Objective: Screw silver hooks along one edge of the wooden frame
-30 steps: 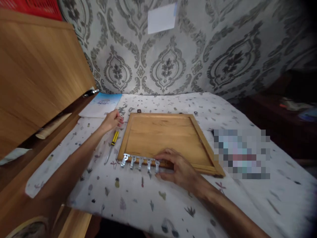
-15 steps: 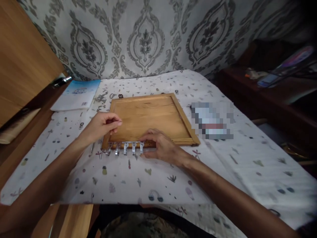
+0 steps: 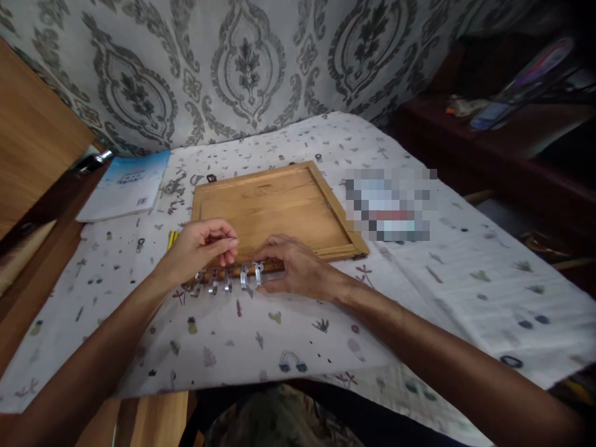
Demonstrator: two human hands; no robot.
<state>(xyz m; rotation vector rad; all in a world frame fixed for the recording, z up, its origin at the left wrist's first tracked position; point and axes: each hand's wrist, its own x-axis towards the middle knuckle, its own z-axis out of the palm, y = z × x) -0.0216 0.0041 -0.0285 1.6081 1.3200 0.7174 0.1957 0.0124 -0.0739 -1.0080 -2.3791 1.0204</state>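
Observation:
A wooden framed board (image 3: 274, 208) lies flat on the patterned cloth. Along its near edge runs a row of several silver metal hooks (image 3: 244, 277), their curved ends reaching over the cloth. My right hand (image 3: 298, 267) grips the row's right end, thumb below and forefinger above the last hook. Over the board's near left corner, my left hand (image 3: 207, 245) is closed in a pinch, thumb against forefinger; anything in it is too small to make out. Behind that wrist, a yellow-and-black handle (image 3: 172, 239) shows in part.
A blue and white booklet (image 3: 128, 186) lies at the back left, near a wooden cabinet (image 3: 37, 99). Right of the board is a blurred-out, phone-like object (image 3: 384, 208). Patterned curtain fabric (image 3: 246, 62) hangs behind the table. Dark furniture (image 3: 433, 136) stands at the right.
My left hand has moved right and nearer to the hooks, still pinched. My right hand stays at the last hook. The view has shifted slightly, and the yellow-and-black handle now shows.

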